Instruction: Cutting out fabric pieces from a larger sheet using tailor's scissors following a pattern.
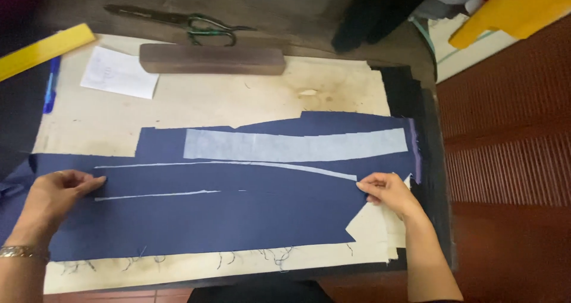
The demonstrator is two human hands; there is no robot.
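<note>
A long strip of navy fabric point(226, 184) lies flat across a stained cream cloth point(238, 94) on the tabletop, its ends pinched in the closed grip of the left hand point(56, 190) and the right hand point(389, 191). Beyond it lie a wooden block point(212, 59) and scissors point(178, 22).

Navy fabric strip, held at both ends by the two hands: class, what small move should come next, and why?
Probably pull the navy fabric strip gently taut and lay it flat. The left hand and right hand each pinch one end, and its pale edge curves rather than lying straight on the navy cloth beneath.
</note>
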